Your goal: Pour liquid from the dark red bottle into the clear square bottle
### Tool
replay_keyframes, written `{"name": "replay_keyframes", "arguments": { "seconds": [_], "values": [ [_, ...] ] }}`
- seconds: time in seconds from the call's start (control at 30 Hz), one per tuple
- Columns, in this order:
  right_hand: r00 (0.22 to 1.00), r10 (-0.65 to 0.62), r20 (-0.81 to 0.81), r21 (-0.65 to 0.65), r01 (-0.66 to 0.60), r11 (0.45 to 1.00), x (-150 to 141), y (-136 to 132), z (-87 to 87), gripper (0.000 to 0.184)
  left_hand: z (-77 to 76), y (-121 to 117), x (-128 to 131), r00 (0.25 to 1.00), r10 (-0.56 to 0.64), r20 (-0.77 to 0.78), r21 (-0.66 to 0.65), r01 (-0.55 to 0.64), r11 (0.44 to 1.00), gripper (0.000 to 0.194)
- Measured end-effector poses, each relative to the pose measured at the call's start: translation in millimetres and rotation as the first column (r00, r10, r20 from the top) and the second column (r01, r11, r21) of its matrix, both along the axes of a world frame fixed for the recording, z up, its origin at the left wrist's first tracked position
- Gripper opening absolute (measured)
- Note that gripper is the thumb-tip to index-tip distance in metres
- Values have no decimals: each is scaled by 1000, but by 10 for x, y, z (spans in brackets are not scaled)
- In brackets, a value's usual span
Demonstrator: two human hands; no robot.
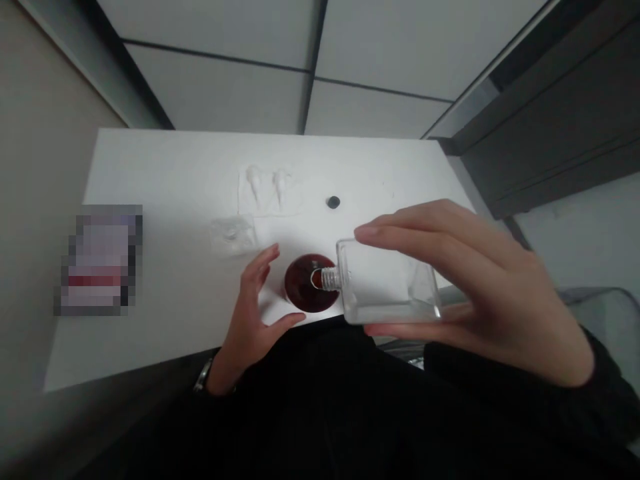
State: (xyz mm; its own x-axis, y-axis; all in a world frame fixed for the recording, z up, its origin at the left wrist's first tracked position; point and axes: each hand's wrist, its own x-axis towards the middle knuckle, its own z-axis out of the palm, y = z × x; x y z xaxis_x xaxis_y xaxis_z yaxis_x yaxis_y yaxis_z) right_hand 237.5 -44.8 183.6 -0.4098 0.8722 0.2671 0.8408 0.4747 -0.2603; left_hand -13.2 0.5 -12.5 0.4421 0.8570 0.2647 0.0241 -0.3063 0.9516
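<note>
My right hand (pixel 480 287) is closed around a clear square bottle (pixel 385 283), which lies tipped on its side with its threaded neck pointing left. The neck hangs just over a round container of dark red liquid (pixel 307 283) near the front edge of the white table (pixel 165 173). My left hand (pixel 253 310) curves around the left side of that red container, thumb close to its rim, fingers apart. I cannot tell whether the hand touches it. A little clear liquid rests along the lower wall of the bottle.
Two small white funnel-shaped pieces (pixel 267 183) lie on a clear wrapper at the back of the table. A crumpled clear wrapper (pixel 233 233) lies to their left. A small dark cap (pixel 333 202) sits behind the red container. A blurred box (pixel 100 260) is at the left.
</note>
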Motion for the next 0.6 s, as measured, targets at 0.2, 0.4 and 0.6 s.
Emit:
{"name": "replay_keyframes", "arguments": {
  "seconds": [0.2, 0.4, 0.6],
  "values": [
    [960, 33, -279, 146, 9, 989, 147, -151, -400, 63, 438, 16, -143, 985, 149, -84, 332, -113, 936, 58],
    [882, 86, -463, 247, 35, 968, 198, -361, -535, 60, 982, -172, -24, 961, 141, -237, 602, 32, 798, 45],
    [831, -24, -555, 178, 147, 973, 319, -575, -538, 65, 1259, -294, 167, 937, 97, -337, 646, 155, 747, 41]
  ]
}}
